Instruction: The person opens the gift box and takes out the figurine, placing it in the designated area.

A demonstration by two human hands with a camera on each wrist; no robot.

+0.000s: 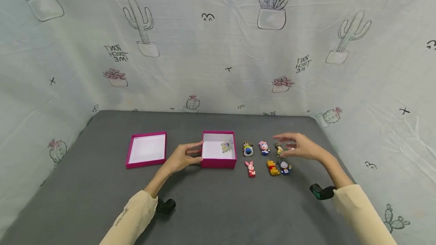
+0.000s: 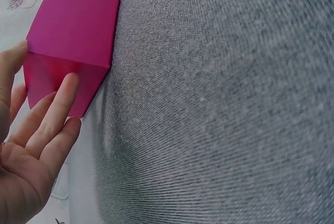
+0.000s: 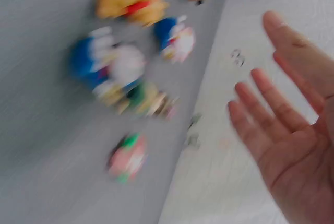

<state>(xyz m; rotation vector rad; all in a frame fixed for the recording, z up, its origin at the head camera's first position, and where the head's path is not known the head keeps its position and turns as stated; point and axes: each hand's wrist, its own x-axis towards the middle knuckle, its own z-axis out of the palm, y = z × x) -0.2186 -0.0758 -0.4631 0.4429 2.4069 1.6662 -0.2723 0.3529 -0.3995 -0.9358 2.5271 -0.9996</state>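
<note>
A magenta box [image 1: 218,163] with a white inside stands mid-table, and a small pale figurine [image 1: 226,146] lies in it. Against the box's left wall rest the fairly straight fingers of my left hand [image 1: 184,158], its thumb at the near corner. My right hand [image 1: 299,146] hovers over the right-hand toys with fingers spread, holding nothing. Below and near it are a green-and-yellow figurine [image 1: 279,150], a purple-and-blue figurine [image 1: 285,167] and a yellow bear figurine [image 1: 273,168]. A pink-and-green figurine [image 3: 128,157] shows blurred in the right wrist view.
The magenta box lid [image 1: 148,149] lies at left, white inside up. Between the box and my right hand are a pink piglet figurine [image 1: 250,169], a figurine with a blue middle [image 1: 248,149] and a pink-and-blue figurine [image 1: 263,148]. A patterned cloth [image 1: 218,48] hangs behind the grey table [image 1: 218,207].
</note>
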